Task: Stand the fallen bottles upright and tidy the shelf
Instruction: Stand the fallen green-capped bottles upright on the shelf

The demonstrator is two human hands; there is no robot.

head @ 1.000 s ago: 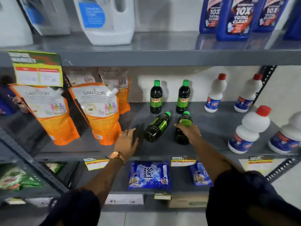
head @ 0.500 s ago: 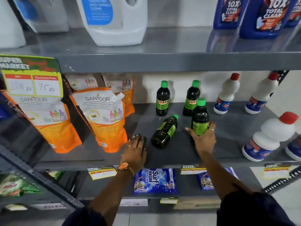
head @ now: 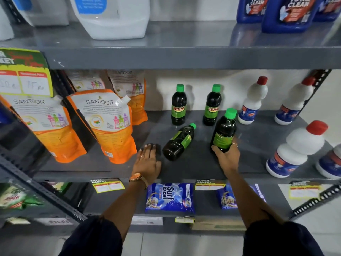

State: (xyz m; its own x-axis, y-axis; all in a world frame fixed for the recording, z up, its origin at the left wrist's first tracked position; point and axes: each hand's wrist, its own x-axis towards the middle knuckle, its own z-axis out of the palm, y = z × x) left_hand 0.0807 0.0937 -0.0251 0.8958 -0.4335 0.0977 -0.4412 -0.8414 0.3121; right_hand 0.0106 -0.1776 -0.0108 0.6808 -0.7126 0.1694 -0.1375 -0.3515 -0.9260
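The right hand (head: 226, 156) grips the tilted bottle (head: 224, 133) at its base; released crooked, it could topple. The left hand (head: 148, 162) lies flat and empty, at nine o'clock of the fallen bottle (head: 179, 142).

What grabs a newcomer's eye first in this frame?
Probably the one dark green-capped bottle lying on its side mid-shelf, cap pointing back and right, beside the flat left hand. Next, the right hand, its grip around the base of a matching bottle that is nearly upright, in front of two standing ones. The bright orange Santoor pouches dominate the left.
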